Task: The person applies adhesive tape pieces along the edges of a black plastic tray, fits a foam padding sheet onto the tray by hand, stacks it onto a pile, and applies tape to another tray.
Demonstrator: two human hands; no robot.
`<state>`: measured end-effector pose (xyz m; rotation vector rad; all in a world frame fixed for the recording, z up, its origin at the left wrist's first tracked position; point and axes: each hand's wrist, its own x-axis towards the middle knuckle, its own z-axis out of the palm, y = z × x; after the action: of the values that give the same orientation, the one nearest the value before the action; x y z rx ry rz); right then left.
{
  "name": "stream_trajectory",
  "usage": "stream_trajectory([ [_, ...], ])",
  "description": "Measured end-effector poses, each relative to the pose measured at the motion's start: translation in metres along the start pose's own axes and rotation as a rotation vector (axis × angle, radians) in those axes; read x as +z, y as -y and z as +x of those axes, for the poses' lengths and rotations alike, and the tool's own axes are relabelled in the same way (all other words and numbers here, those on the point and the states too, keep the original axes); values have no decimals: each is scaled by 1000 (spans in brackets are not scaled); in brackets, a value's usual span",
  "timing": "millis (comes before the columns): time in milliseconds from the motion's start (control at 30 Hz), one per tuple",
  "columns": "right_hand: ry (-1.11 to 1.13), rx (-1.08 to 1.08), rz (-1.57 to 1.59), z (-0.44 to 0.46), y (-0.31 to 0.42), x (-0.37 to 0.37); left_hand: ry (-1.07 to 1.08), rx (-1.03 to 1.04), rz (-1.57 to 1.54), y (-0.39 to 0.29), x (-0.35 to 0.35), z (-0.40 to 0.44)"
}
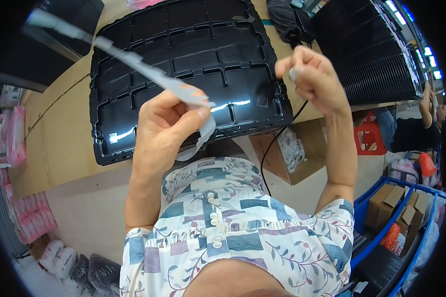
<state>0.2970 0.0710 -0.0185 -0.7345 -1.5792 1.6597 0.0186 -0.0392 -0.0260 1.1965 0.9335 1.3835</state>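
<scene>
A long whitish strip (134, 62) is pinched between the thumb and fingers of my left hand (166, 121). One end stretches up to the upper left, blurred, and a shorter end hangs below the hand. My right hand (314, 79) is raised past the right edge of the black tray, its fingers curled together. A small pale bit (296, 74) shows at its fingertips; what it is cannot be made out. The black plastic tray (198, 64) with moulded compartments lies on the tan tabletop, under and beyond my left hand.
Stacked black trays (366, 54) stand at the upper right. A black cable (270, 148) runs off the table edge near an open cardboard box (312, 153). A blue cart (364, 198) holds boxes at the lower right. Another person (416, 131) is at the far right.
</scene>
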Motion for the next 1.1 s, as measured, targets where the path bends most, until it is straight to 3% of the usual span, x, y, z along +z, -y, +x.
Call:
stream_trajectory([
  [67, 112, 112, 125, 0, 4, 20, 54, -171, -90, -4, 0, 8],
  [167, 110, 190, 39, 9, 14, 57, 8, -193, -126, 2, 5, 19],
  [267, 72, 16, -267, 25, 6, 75, 6, -168, -152, 3, 1, 21],
  [333, 30, -5, -296, 29, 8, 89, -30, -156, -102, 3, 0, 20],
  [433, -24, -238, -465, 34, 5, 103, -22, -145, -61, 1, -2, 18],
  [567, -2, -203, -478, 36, 10, 102, 50, 46, 205, -7, -8, 20],
  [633, 32, -111, -423, 35, 12, 99, 43, -9, 204, -24, -11, 27],
  [733, 9, -149, -524, 34, 14, 99, -1, -74, 197, -22, -7, 31],
  [800, -27, -191, -617, 29, 14, 101, 19, -284, -152, -10, -6, 34],
  [867, -67, -230, -710, 29, 6, 100, 12, -326, -284, 4, -1, 33],
  [933, -168, -890, -1159, 32, -13, 96, -7, -408, -511, 12, 5, 32],
  [967, -97, -1019, -1338, 30, -11, 94, -5, -418, -553, 15, 7, 31],
  [1100, -19, -1224, -1442, 27, -7, 83, -27, -353, -535, 21, 15, 27],
])
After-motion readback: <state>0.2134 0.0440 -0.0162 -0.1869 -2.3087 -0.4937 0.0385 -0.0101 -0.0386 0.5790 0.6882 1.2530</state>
